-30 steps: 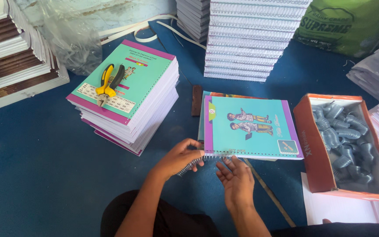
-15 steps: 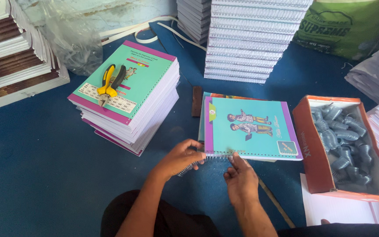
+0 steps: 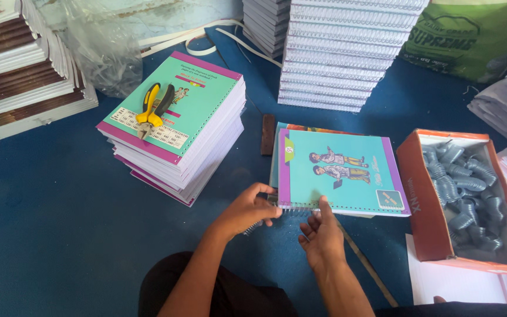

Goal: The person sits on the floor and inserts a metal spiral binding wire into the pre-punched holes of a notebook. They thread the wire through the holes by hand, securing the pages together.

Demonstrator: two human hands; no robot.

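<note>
Since a moment ago the right hand (image 3: 322, 233) has crept up from below the teal booklet (image 3: 340, 173) to its near edge, fingertips now touching the cover just above the wire spiral (image 3: 297, 208), while the left hand (image 3: 249, 208) has stayed at the booklet's near left corner. That left hand is closed on the end of the spiral, thumb and fingers pinched together around the coil where it sticks out past the corner. The right hand lies flat and open, fingers spread and pressing lightly, gripping nothing.

The booklet lies on the blue floor (image 3: 42, 235) in the middle of the scene, atop another sheet or two, with a small dark wooden block (image 3: 268, 134) at its far left corner. To the left stands a stack of green-and-magenta booklets (image 3: 177, 138), and yellow-handled pliers (image 3: 154, 108) rest on its top cover. To the right, an open orange cardboard box (image 3: 418, 194) holds grey wire coils (image 3: 462, 194). Far behind rise tall stacks of bound white booklets (image 3: 338, 53), with a green sack (image 3: 470, 35) to their right and crumpled clear plastic (image 3: 98, 53) at far left.
</note>
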